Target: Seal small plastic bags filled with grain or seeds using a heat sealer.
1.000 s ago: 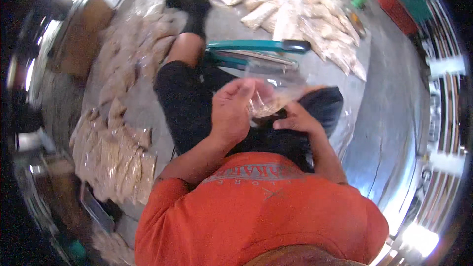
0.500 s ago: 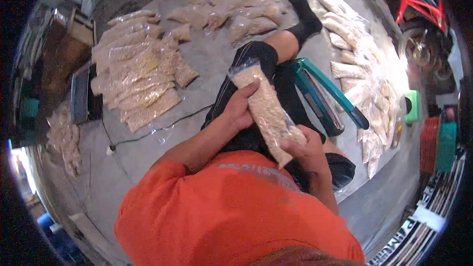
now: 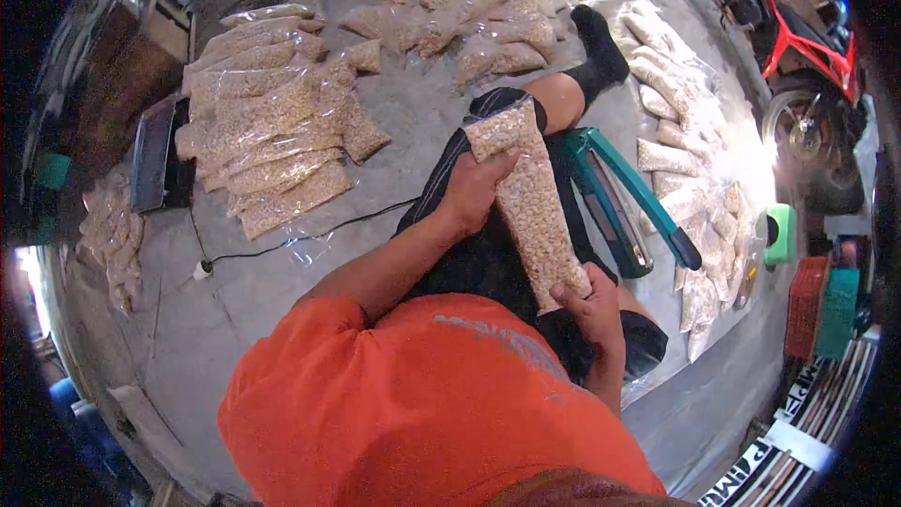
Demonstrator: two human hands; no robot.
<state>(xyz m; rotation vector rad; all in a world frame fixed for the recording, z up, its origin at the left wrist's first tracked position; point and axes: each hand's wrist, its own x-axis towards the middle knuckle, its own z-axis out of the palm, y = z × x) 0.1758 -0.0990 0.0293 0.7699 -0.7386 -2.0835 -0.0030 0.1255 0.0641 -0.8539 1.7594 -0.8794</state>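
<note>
A long clear plastic bag (image 3: 535,197) filled with pale, small pieces lies stretched between my hands, above my lap. My left hand (image 3: 479,190) grips its upper left side, thumb across the front. At the lower right end, my right hand (image 3: 593,305) pinches the bag's corner with the thumb on top. Just right of the bag, a green impulse-type sealer (image 3: 619,197) with a long raised arm rests by my leg. Its cord is not clearly traceable from here.
Rows of similar filled bags (image 3: 272,113) lie at the left, with a heap of bags (image 3: 469,9) at the far side and more bags (image 3: 690,178) at the right. A dark box (image 3: 160,155), a green container (image 3: 779,233), crates (image 3: 807,305) and a red motorbike (image 3: 798,38) stand around.
The bag has been turned so its broad face shows more, and its top end now looks folded or flattened. Both hands keep hold; the right has shifted slightly down and right.
</note>
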